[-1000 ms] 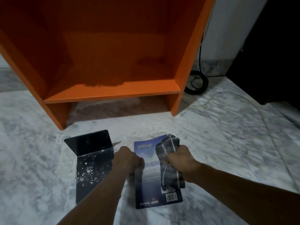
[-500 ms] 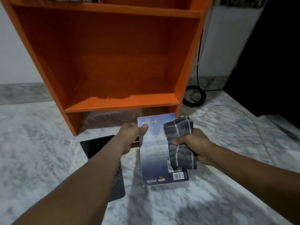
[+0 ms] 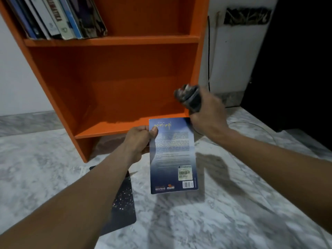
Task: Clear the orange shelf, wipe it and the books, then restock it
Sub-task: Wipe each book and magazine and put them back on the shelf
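Observation:
My left hand [image 3: 140, 139] pinches the top left corner of a blue paperback book [image 3: 172, 155], held back cover up above the marble floor in front of the orange shelf [image 3: 115, 69]. My right hand [image 3: 206, 112] grips a bunched grey striped cloth [image 3: 188, 97], lifted off the book by the shelf's right side panel and blurred by motion. The lower compartment of the shelf holds nothing. Several books [image 3: 59, 17] lean on the shelf board above, at the left.
A black metal bookend [image 3: 124, 200], speckled with white dust, lies on the marble floor [image 3: 215, 221] under my left forearm. A black cable [image 3: 208, 51] runs down the white wall right of the shelf. Dark furniture [image 3: 296, 60] stands at the far right.
The book rose from the floor toward the shelf in my left hand. My right hand lifted the cloth off the cover and swung up to the right. My view tilted upward.

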`<state>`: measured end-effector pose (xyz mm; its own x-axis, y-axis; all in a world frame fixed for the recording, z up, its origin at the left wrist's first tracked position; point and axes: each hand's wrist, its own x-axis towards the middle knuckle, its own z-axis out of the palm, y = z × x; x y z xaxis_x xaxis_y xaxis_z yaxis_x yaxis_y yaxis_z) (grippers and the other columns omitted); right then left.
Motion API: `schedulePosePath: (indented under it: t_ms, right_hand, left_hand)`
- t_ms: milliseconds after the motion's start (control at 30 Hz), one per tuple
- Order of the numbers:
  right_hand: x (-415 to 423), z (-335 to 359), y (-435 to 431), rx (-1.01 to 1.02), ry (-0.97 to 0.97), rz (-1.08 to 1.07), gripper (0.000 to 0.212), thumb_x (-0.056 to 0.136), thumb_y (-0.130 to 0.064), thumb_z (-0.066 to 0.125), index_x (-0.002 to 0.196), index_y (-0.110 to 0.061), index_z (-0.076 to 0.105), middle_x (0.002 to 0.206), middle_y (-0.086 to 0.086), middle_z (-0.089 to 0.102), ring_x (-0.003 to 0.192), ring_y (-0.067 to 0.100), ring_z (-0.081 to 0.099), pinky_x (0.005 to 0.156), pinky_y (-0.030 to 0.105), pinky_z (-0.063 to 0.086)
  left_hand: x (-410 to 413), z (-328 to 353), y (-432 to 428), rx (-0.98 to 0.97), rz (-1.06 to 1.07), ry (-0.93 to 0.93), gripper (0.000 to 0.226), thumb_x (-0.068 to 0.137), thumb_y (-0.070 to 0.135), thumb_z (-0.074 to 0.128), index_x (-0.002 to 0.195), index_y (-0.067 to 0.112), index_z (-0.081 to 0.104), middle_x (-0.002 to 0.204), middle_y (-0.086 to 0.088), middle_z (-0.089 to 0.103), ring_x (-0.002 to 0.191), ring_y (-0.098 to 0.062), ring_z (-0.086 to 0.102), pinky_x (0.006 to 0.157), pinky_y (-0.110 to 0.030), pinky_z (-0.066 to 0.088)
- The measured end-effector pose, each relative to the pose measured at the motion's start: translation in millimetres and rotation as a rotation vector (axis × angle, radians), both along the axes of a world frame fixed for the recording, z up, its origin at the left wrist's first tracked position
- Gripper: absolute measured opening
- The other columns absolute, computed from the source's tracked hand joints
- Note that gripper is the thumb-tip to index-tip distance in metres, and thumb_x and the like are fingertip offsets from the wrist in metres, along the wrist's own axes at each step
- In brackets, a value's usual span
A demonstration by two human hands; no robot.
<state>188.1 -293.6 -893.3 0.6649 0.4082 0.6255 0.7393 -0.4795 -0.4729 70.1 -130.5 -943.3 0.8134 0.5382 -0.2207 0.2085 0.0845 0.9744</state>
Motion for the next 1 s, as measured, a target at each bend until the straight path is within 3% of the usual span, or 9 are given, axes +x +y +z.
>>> schedulePosePath:
  t_ms: [100,200,300,400,500,600,733,900,1000]
  right_hand:
    - [-44,-60,-22,-0.346,-0.216,0.252,0.048,0.061,0.005,0.066,0.107,-0.008,0.060,0.099,0.011,0.060,0.088,0.035,0.056,0.066,0.041,0.050]
    - [-82,-103,-59,-0.667,-0.176,0.551,0.049,0.067,-0.001,0.068,0.113,-0.016,0.058,0.106,0.008,0.062,0.090,0.032,0.059,0.059,0.035,0.050]
    - [-74,-77,-56,-0.433,-0.183,0.482,0.037,0.066,-0.027,0.068,0.102,-0.023,0.059,0.095,0.003,0.065,0.081,0.025,0.062,0.055,0.038,0.054]
    - [-43,-13,-18,-0.095,-0.195,0.181,0.037,0.072,-0.019,0.072,0.106,-0.010,0.061,0.096,0.010,0.062,0.082,0.027,0.059,0.069,0.042,0.054]
    - [-38,6,13,-0.093,-0.160,0.078,0.039,0.076,-0.023,0.074,0.110,-0.013,0.057,0.098,0.005,0.056,0.087,0.023,0.054,0.070,0.034,0.045]
    - [-85,-52,3,-0.297,-0.323,0.361,0.043,0.068,-0.009,0.072,0.109,-0.017,0.062,0.097,0.004,0.058,0.088,0.026,0.056,0.065,0.035,0.049]
    - [-129,-95,-40,-0.634,-0.338,0.832,0.041,0.063,-0.014,0.075,0.100,-0.020,0.057,0.091,0.001,0.061,0.079,0.021,0.058,0.060,0.037,0.053]
    - [-88,-1,-18,-0.081,-0.263,0.425,0.051,0.064,-0.011,0.074,0.112,-0.018,0.058,0.100,0.007,0.063,0.086,0.027,0.060,0.066,0.037,0.054]
    - [-51,51,3,0.079,-0.176,0.227,0.048,0.073,-0.008,0.067,0.119,-0.014,0.057,0.102,0.013,0.060,0.091,0.031,0.057,0.074,0.041,0.049]
  left_hand:
    - [-1,17,3,0.028,0.034,-0.006,0.024,0.100,0.025,0.058,0.083,0.010,0.050,0.068,-0.009,0.048,0.061,-0.022,0.047,0.057,-0.030,0.052]
    - [-10,23,11,0.085,0.085,0.025,0.036,0.100,0.025,0.058,0.070,0.014,0.040,0.061,-0.006,0.037,0.055,-0.020,0.036,0.061,-0.035,0.047]
    - [-19,24,14,0.106,0.124,0.042,0.034,0.099,0.024,0.059,0.070,0.014,0.043,0.061,-0.007,0.039,0.058,-0.020,0.039,0.066,-0.038,0.047]
    - [-22,30,11,0.085,0.128,0.066,0.036,0.099,0.024,0.059,0.068,0.015,0.042,0.063,-0.006,0.040,0.063,-0.022,0.041,0.066,-0.038,0.050]
    - [-21,45,2,-0.005,0.152,0.065,0.032,0.097,0.024,0.061,0.070,0.013,0.048,0.070,-0.011,0.045,0.067,-0.023,0.046,0.066,-0.042,0.053]
    - [-20,58,-3,-0.229,0.238,-0.012,0.018,0.094,0.019,0.063,0.082,0.012,0.053,0.084,-0.012,0.043,0.080,-0.029,0.046,0.071,-0.051,0.051]
    - [-25,57,7,-0.156,0.334,-0.012,0.018,0.099,0.024,0.055,0.087,0.012,0.054,0.088,-0.011,0.051,0.081,-0.026,0.053,0.077,-0.052,0.055]
    - [-30,59,8,-0.065,0.396,-0.055,0.024,0.100,0.015,0.041,0.078,0.017,0.052,0.082,-0.004,0.058,0.080,-0.024,0.060,0.076,-0.039,0.051]
    - [-32,67,1,-0.266,0.379,-0.103,0.024,0.098,0.018,0.039,0.095,0.010,0.062,0.101,-0.016,0.071,0.099,-0.036,0.068,0.088,-0.059,0.052]
